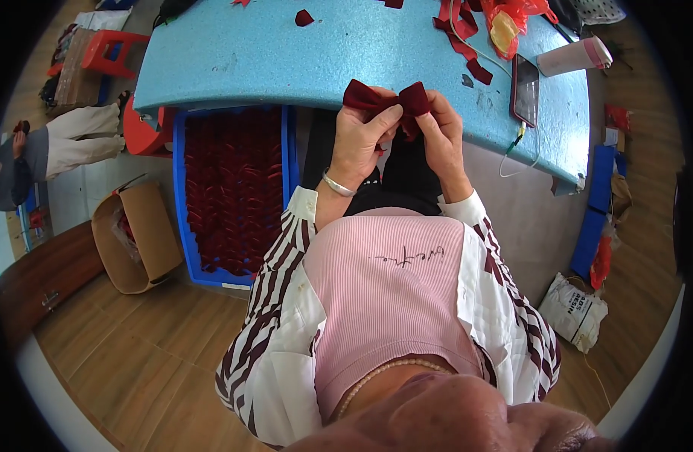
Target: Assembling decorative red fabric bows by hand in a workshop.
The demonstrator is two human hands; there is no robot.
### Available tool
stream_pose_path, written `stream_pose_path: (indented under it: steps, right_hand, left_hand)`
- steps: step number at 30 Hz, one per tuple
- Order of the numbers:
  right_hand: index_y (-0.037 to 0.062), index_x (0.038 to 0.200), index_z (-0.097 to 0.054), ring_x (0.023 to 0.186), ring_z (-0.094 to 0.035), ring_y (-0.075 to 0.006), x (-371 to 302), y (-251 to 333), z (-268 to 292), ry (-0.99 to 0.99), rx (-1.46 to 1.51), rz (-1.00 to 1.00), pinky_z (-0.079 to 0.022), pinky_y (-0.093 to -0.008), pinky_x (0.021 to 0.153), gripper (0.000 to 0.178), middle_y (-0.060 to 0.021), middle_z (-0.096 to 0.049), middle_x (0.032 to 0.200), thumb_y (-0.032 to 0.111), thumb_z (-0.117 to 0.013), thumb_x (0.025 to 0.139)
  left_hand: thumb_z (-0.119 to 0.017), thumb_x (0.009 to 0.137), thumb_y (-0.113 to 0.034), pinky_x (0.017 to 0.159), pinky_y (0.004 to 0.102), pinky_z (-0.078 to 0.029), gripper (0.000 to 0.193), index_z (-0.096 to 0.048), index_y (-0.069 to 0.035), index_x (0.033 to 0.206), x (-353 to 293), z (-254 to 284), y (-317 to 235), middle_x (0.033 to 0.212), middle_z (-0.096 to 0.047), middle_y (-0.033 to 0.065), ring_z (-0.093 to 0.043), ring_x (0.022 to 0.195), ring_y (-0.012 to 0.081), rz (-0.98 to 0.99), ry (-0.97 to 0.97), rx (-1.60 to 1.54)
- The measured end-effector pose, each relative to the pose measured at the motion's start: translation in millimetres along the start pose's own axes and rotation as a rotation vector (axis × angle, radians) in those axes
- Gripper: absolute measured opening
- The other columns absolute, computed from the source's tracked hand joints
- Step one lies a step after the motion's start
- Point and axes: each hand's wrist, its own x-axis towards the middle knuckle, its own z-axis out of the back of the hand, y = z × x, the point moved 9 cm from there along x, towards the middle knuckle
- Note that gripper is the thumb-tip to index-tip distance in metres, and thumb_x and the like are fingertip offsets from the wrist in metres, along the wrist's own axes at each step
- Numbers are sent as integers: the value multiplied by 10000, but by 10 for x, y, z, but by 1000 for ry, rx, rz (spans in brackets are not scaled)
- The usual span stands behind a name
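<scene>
A dark red velvet bow (414,98) is pinched between my two hands at the near edge of the blue table (233,56). My left hand (359,142), with a silver bangle at the wrist, grips the bow's left side, its thumb near the middle knot. My right hand (446,143) is closed on the right loop from below. A bit of dark red fabric shows between the hands under the bow; its lower part is hidden by my fingers.
Left of my legs, a blue crate (179,188) holds rows of dark red bows. A cardboard box (147,233) and red stools (114,54) stand further left, near another person (68,143). On the table's right lie a cabled phone (524,90), a pink tumbler (568,58) and red scraps (479,71).
</scene>
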Motion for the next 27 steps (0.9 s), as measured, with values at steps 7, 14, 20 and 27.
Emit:
stream_pose_path:
  steps: [7,14,20,27]
  right_hand:
    - [0,1155,-545,866,-566,-72,-183,252,-41,-70,-101,104,-466,-207,757,206,-34,-601,1022,45,-517,956]
    - [5,1197,-517,930,-563,-92,-83,253,28,-117,-230,190,-459,-227,825,244,-51,-594,1055,28,-494,956]
    - [-5,1167,-535,890,-571,-92,-77,334,-11,-76,-238,251,-472,-229,793,230,-52,-603,1016,29,-514,941]
    - [-6,1113,-554,788,-615,-114,-104,491,63,-197,-536,376,-495,-247,695,225,-69,-637,907,-11,-542,889]
  left_hand:
    - [-673,852,9,481,218,-384,163,-600,-37,991,-167,-76,64,750,-589,39,-525,586,91,11,3,-46]
    - [-673,857,1,494,231,-430,172,-586,-35,1002,-114,-163,95,747,-601,58,-561,597,116,27,23,-100]
    - [-664,869,-11,500,235,-440,153,-584,-35,996,-53,-147,92,751,-612,70,-569,590,124,13,21,-143]
    - [-613,930,-118,546,259,-483,139,-599,-14,1021,-76,-211,195,798,-641,93,-598,621,146,59,79,-120]
